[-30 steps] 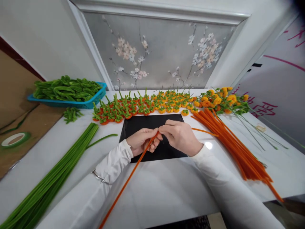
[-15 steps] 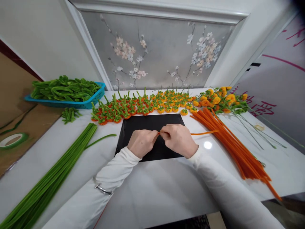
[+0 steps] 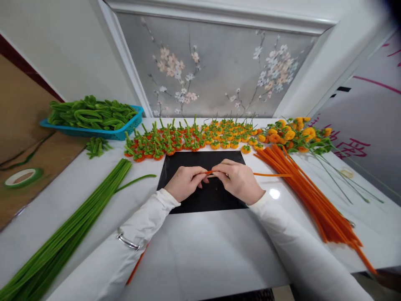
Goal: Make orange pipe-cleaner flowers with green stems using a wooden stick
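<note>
Since a second ago you have swung the orange pipe cleaner (image 3: 272,174) from a slant toward the lower left to nearly level. Its free end now points right, at the orange bundle (image 3: 313,196).

Head view, centre of frame: your left hand (image 3: 186,182) and right hand (image 3: 239,182) meet over the black mat (image 3: 203,159) on the bench (image 3: 219,242). Both are curled, fingertips pinching the stem between them. It looks light, fuzzy and easily bent, and likely keeps any kink, so grip it close to where your hands meet.
</note>
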Tool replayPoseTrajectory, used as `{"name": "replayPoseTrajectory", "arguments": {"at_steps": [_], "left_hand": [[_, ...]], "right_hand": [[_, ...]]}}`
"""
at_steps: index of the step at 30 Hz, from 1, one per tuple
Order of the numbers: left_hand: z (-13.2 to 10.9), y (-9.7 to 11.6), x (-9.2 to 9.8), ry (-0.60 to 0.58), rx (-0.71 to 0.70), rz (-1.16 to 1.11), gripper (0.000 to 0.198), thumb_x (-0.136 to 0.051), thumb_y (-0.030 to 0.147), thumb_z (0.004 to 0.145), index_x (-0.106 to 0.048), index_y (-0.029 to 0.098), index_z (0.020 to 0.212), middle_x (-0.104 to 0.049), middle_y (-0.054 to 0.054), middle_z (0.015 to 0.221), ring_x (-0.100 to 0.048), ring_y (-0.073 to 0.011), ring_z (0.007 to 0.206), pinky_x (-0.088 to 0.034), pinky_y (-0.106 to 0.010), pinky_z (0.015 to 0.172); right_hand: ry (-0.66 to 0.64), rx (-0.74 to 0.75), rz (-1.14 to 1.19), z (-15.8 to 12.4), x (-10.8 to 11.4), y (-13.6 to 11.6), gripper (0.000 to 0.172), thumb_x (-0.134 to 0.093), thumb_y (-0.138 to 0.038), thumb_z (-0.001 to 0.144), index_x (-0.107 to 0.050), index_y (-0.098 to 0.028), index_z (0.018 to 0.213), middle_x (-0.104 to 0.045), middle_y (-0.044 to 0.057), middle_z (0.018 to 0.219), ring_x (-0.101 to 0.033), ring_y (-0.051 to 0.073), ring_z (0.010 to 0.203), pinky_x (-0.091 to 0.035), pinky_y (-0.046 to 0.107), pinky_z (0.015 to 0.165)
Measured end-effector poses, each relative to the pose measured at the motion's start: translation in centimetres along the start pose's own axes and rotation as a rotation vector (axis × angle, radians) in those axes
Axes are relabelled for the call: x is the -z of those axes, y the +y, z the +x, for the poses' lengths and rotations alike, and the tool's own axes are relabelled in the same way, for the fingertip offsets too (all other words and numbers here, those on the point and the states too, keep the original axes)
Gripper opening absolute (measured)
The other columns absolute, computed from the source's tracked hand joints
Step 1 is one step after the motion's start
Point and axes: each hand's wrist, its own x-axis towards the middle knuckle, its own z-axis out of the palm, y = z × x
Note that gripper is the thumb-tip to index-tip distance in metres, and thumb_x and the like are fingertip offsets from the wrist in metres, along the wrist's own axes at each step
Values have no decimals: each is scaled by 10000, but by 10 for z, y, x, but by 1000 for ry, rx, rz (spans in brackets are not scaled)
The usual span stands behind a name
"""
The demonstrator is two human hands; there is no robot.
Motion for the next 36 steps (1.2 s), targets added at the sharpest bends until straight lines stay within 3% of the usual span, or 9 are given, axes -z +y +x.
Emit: {"name": "replayPoseTrajectory", "arguments": {"at_steps": [5, 11, 17, 21, 24, 28, 31, 33, 36], "left_hand": [[0, -1, -4, 26, 39, -31, 228, -474, 191, 837, -689, 156, 766, -685, 3, 658, -586, -88, 486, -448, -180, 521], [-1, -3, -5, 18, 28, -43, 223, -479, 198, 841, -695, 153, 799, -704, -6, 694, -580, -87, 485, -445, -178, 504], [-2, -4, -7, 122, -206, 511, 220, -488, 123, 817, -694, 200, 822, -711, -21, 724, -650, -165, 676, -443, -238, 597], [-1, -5, -9, 123, -345, 773, 242, -455, 101, 834, -679, 190, 817, -689, -32, 674, -641, -181, 664, -422, -259, 581], [-1, -6, -9, 132, -290, 693, 238, -458, 148, 862, -680, 212, 920, -720, -31, 805, -655, -174, 729, -439, -248, 618], [-2, -7, 3, 131, -53, 401, 289, -515, 274, 854, -630, 218, 1114, -728, -15, 855, -657, -158, 737, -455, -225, 647], [-1, -9, 17, 56, 27, 254, 257, -477, 307, 866, -696, 192, 936, -705, 18, 680, -630, -131, 611, -447, -213, 637], [0, -11, 24, 59, 50, 231, 278, -471, 329, 860, -707, 183, 839, -702, 19, 680, -616, -128, 588, -441, -212, 619], [1, -16, 28, 87, 52, 236, 264, -478, 320, 847, -707, 188, 840, -712, 15, 722, -633, -142, 652, -449, -216, 652]], "right_hand": [[39, 136, -141, 1, -1, 1, 225, -467, -305, 927, -588, -276, 1114, -637, 16, 1053, -600, 146, 825, -355, 274, 676], [56, 252, -212, 4, -4, -3, 196, -443, -196, 926, -626, -214, 859, -651, 14, 893, -558, 136, 735, -313, 281, 636], [-4, 94, -86, 4, -3, -7, 185, -471, -190, 892, -600, -203, 759, -606, 8, 752, -545, 140, 754, -332, 247, 632], [-68, 9, -65, 5, -3, -8, 205, -501, -193, 879, -588, -208, 694, -602, -14, 717, -553, 130, 729, -313, 244, 586], [-46, 39, -123, 5, -2, -8, 188, -494, -236, 898, -629, -225, 767, -623, -5, 763, -544, 142, 754, -305, 259, 609], [61, 129, -341, 4, 16, 5, 170, -506, -190, 890, -660, -263, 888, -647, 13, 845, -502, 177, 819, -274, 307, 693], [156, 52, -494, 1, 41, 28, 156, -535, -202, 875, -678, -249, 838, -642, 26, 786, -474, 192, 820, -240, 340, 737], [237, -26, -551, -3, 55, 46, 194, -518, -199, 881, -689, -255, 806, -642, 24, 762, -467, 195, 823, -222, 356, 764], [238, -77, -533, -11, 63, 71, 256, -497, -192, 887, -701, -263, 750, -656, 14, 741, -488, 188, 816, -199, 378, 799]]}}
